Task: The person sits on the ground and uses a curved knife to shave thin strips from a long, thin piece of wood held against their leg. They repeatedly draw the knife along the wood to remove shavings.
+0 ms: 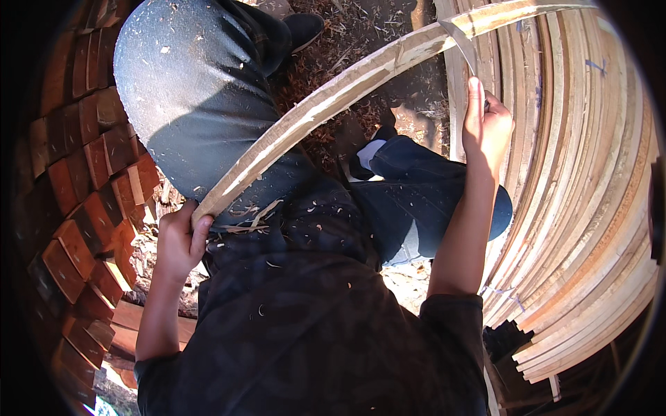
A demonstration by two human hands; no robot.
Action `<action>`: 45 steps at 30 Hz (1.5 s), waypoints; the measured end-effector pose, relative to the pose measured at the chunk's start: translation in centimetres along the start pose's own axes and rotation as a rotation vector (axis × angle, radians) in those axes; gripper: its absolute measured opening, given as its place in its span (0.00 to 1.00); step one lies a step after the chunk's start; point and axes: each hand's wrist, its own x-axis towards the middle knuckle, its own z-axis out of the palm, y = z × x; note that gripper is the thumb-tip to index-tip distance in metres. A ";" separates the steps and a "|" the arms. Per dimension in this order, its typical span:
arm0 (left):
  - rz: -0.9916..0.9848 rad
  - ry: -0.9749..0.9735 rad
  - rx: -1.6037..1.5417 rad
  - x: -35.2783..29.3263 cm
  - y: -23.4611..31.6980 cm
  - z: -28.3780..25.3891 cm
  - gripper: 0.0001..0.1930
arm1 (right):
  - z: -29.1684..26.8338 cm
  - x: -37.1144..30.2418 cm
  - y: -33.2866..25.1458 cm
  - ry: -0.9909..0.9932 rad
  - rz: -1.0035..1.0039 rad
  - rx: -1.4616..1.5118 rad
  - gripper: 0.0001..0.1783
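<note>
My left hand [182, 239] is closed around the near end of a long wooden strip [333, 93]. The strip runs up and to the right across my lap, looking bowed in this view, and its far end reaches the top right. In my right hand [488, 114] is a knife with a curved blade [463, 45], thumb laid along its back. Its handle is mostly hidden in the fist. The blade's tip end lies against the strip, toward the strip's far part. Thin wood shavings [260, 215] rest on my lap beside the left hand.
A large stack of pale wooden strips [590, 173] stands close on my right. On my left rises a pile of reddish-brown wooden blocks [94, 215]. Shavings litter the ground [354, 41] by my feet. My bent knees [173, 76] lie under the strip.
</note>
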 end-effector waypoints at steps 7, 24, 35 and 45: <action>0.010 0.059 0.037 -0.2 -0.7 0.8 0.19 | 0.8 -3.4 -4.0 -0.154 -0.080 0.046 0.30; -0.015 0.092 0.148 -0.9 0.4 1.6 0.15 | 0.5 -0.8 -2.6 -0.182 -0.133 0.085 0.30; -0.161 0.001 0.021 -0.9 2.2 0.9 0.15 | 3.9 -7.4 -4.3 -0.324 -0.083 0.450 0.29; 0.134 0.037 0.025 -1.0 4.9 -2.2 0.14 | 0.8 -10.5 0.0 -0.309 -0.016 0.449 0.24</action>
